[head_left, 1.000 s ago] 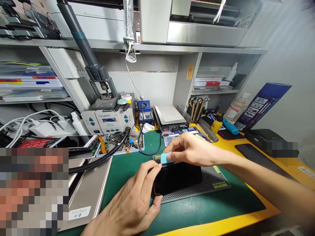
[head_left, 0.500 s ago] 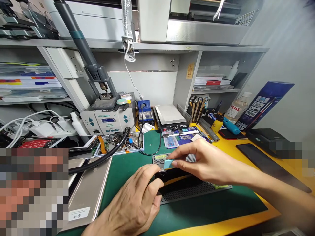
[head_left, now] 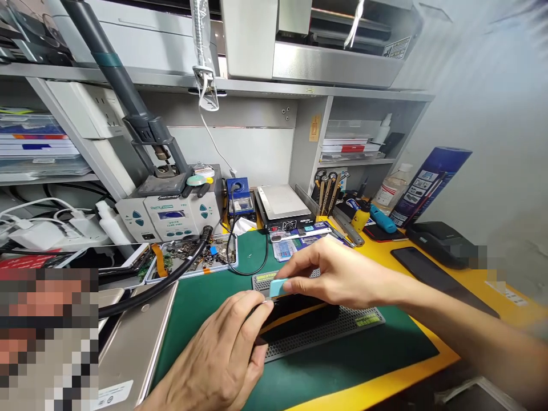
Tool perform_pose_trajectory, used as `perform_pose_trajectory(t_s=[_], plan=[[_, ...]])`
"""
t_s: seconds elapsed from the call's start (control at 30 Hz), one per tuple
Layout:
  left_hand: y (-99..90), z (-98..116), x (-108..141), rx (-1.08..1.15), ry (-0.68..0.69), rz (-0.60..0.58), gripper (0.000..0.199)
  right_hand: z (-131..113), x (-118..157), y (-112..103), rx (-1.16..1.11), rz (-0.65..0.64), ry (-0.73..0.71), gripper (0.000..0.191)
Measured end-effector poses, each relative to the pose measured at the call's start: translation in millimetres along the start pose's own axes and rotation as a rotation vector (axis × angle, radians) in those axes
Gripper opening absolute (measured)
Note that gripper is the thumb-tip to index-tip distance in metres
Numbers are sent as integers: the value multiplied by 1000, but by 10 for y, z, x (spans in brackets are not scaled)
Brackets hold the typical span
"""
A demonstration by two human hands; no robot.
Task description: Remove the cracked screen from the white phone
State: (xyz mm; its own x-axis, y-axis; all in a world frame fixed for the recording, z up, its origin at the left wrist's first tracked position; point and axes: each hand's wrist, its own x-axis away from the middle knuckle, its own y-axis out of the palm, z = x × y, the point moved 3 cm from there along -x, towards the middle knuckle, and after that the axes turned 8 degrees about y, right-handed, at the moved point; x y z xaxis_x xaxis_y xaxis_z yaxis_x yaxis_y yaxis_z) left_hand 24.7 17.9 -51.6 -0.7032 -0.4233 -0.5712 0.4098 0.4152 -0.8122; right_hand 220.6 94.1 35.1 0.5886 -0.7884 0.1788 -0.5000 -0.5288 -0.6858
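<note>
My left hand (head_left: 222, 348) grips the near left end of a glossy black phone (head_left: 297, 324), its fingers curled over the edge. The phone is tilted up over a grey perforated pad (head_left: 319, 339) on the green mat (head_left: 346, 368). Between the thumb and fingers of my right hand (head_left: 334, 277) is a small light-blue flat plastic pick (head_left: 277, 287). That pick stands at the phone's far edge, close to my left fingertips. Its lower tip is too small to make out. My right hand covers the phone's far right part.
A soldering station (head_left: 171, 214) stands at the back left, its thick black cable (head_left: 171, 287) crossing a tray of small parts (head_left: 222, 257). Behind the pad sits a flat heating plate (head_left: 285, 202). A gold tablet back (head_left: 141, 337) lies left. A dark phone (head_left: 440, 279) lies right.
The whole view has shifted, so the bench appears further left. Both hands keep their hold on the phone and pick; the pick stays at the phone's far edge.
</note>
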Motion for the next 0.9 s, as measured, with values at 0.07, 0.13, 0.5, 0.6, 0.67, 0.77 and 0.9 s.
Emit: perform_pose_trajectory(t_s=[0.07, 0.13, 0.5, 0.6, 0.67, 0.77, 0.9], plan=[[-1, -6, 1, -27, 3, -1, 53, -30, 39, -13, 50, 24, -51, 24], [-6, -9, 0, -49, 4, 4, 51, -45, 92, -19, 119, 72, -102, 24], [-39, -4, -11, -69, 26, 27, 48, 161, 345, -172, -182, 397, -125, 16], [-59, -6, -35, -82, 44, 57, 45, 351, 466, -253, -321, 477, -57, 17], [-61, -11, -50, -88, 54, 70, 44, 486, 549, -256, -353, 485, 5, 17], [-57, -15, -62, -69, 51, 76, 45, 632, 657, -211, -290, 513, 84, 17], [-62, -3, -67, -71, 24, 89, 44, 687, 728, -135, -207, 571, 95, 17]])
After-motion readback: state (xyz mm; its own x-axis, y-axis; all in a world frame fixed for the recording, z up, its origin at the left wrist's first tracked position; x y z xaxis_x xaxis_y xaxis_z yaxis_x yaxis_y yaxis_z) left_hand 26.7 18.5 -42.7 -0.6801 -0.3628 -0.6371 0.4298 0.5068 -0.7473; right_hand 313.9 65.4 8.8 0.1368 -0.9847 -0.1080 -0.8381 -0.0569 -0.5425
